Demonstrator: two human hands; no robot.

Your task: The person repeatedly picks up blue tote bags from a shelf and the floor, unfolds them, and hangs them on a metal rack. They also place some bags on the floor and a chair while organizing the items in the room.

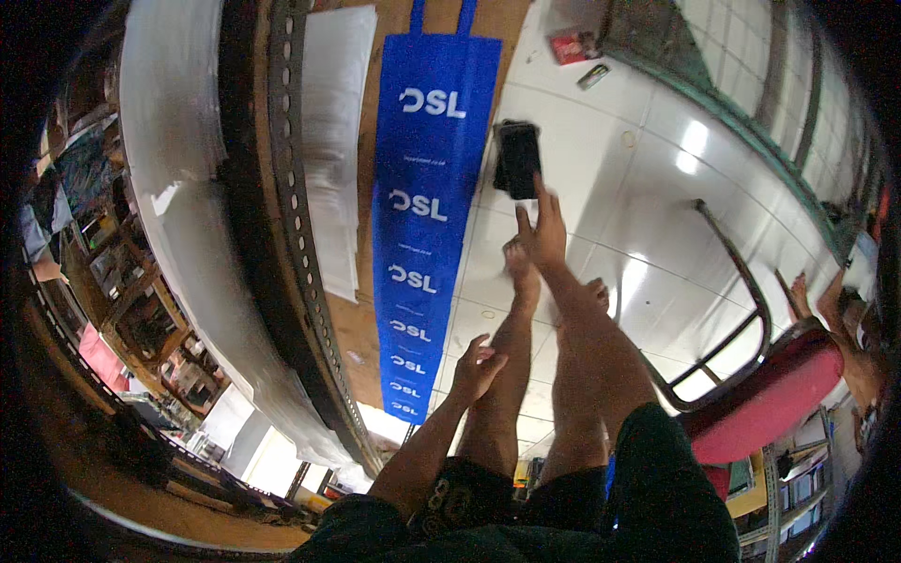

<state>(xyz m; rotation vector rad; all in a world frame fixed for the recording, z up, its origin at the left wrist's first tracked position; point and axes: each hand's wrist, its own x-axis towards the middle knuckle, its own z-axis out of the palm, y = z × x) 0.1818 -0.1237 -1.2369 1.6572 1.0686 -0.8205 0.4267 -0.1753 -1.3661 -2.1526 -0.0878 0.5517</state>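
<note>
My right hand [547,235] stretches forward over the tiled floor. Its index finger reaches the lower edge of a black, flat, phone-like thing [519,161], while the thumb is spread away from it. Blur doubles the outline of that black thing, and whether it lies on the floor cannot be made out. Beside my left leg, my left hand [479,372] hangs with loosely bent fingers and nothing visible in it. Left of the hands, a long blue bag [424,239] with white print and two blue straps lies on a brown wooden surface.
A white sheet [336,159] lies left of the blue bag, beside a perforated metal rail [291,178]. At right stands a red-seated chair [765,399] with a metal frame. A red packet [573,47] and a small object [593,76] lie on the far floor. Another person [845,319] appears at the right rim.
</note>
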